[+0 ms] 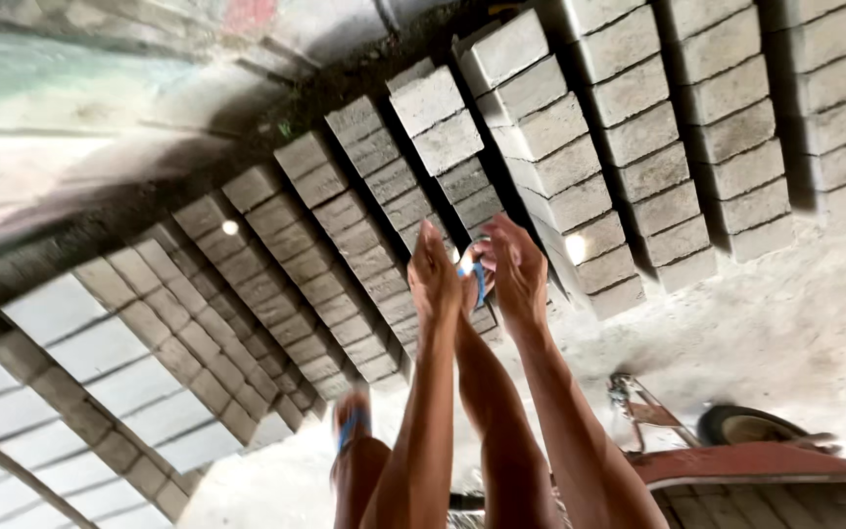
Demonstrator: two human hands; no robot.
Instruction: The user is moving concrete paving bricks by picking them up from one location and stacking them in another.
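Observation:
The view is turned upside down, and both my arms reach up from the bottom edge. My left hand [434, 274] is stretched out with its fingers straight and close together, holding nothing, right beside my foot. My right hand [518, 266] curls its fingers over the blue sandal strap [480, 282] on that foot, which shows between the two hands. My lower leg [490, 411] runs between my forearms. My other foot [351, 423], also with a blue strap, is at the lower left.
Long rows of grey concrete blocks [560, 147] lie on the ground behind the hands and across the left side. A red wheelbarrow [736, 456] with a black wheel is at the lower right. Pale dusty ground [795, 313] lies at the right, and a stained wall [70, 108] at the upper left.

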